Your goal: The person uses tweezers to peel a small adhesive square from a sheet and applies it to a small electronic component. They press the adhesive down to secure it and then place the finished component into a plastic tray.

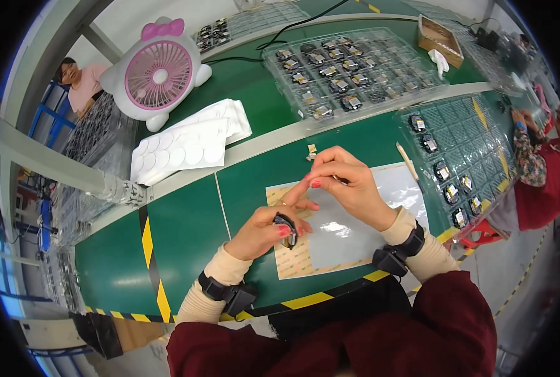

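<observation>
My left hand (264,227) is closed around a small black rounded electronic part (286,219), pressing it with the thumb. The left index finger stretches up to meet my right hand (350,190). The right thumb and index finger are pinched together at that left fingertip. Anything between them is too small to make out. Both hands hover over a sheet with a grey film (339,235) and a yellowish patterned backing (286,267), lying on the green table (192,226). A small yellowish scrap (311,149) lies just beyond the hands.
On the right, a clear tray (481,135) holds several black parts; a pen-like stick (407,161) lies beside it. Behind stand another filled tray (380,100), white sheets with round stickers (182,147), a fan (160,75) and a cardboard box (440,41). Other people sit left and right.
</observation>
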